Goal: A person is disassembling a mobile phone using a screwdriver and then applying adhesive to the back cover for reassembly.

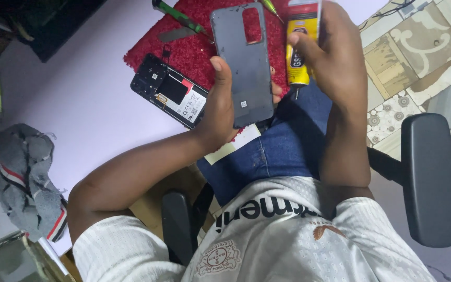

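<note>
We are holding a grey phone back cover point(247, 65) in our left hand point(220, 107), with the thumb lying across its inner face and the other fingers closed behind its right edge. The cover is standing nearly upright above our lap, and its camera opening is at the top. Our right hand point(335, 57) is gripping a yellow glue tube point(299, 47), which is pointing down with its thin nozzle just beside the right edge of the cover.

Behind the cover, a red cloth mat point(194, 44) is lying on the pale tabletop point(79, 99). An opened phone body point(169, 91) is resting with its inside facing up, partly on the left corner of the mat. A green-handled screwdriver point(178, 16) is lying on the mat near the top. A grey rag point(24, 177) is sitting at the left edge of the tabletop, well apart from our hands.
</note>
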